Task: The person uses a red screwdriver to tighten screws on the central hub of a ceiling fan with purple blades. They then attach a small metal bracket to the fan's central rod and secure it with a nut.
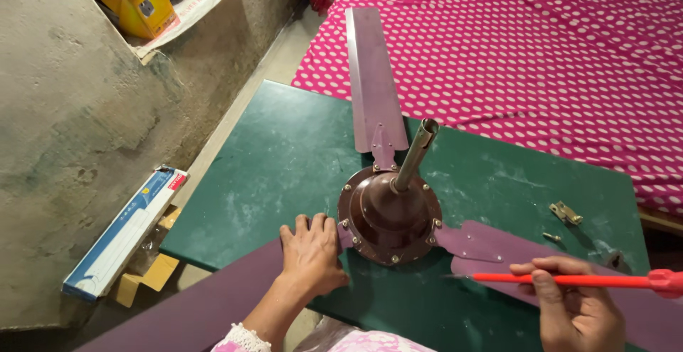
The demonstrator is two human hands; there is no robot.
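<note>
Your left hand (311, 252) lies flat on the near purple metal fan blade (213, 302), fingers together and pressed down, fingertips just short of the dark brown round motor housing (390, 217) of the ceiling fan. The fan sits on the green painted table top (284, 153) with its grey metal down rod (416, 154) tilted up and to the right. Your right hand (576, 309) pinches a screwdriver with a red shaft and red handle (569, 279) between thumb and fingers, held almost level above the right-hand purple blade (498, 249); its tip points left and hangs in the air, touching nothing, well short of the housing.

Keep that left palm bearing on the blade so the fan cannot swing round on the table. By my judgement the tip needs to drop onto one of the small silver screws (393, 258) round the rim of the housing, and it should stand square in the head before you turn (a slanted driver is likely to slip and chew the slot). A third blade (370, 74) reaches away toward the pink cloth with white dots (533, 53). A small brass bracket (565, 213) and a loose screw (551, 237) lie on the table to the right, apart from your hands; mind your sleeve does not sweep them off the edge
</note>
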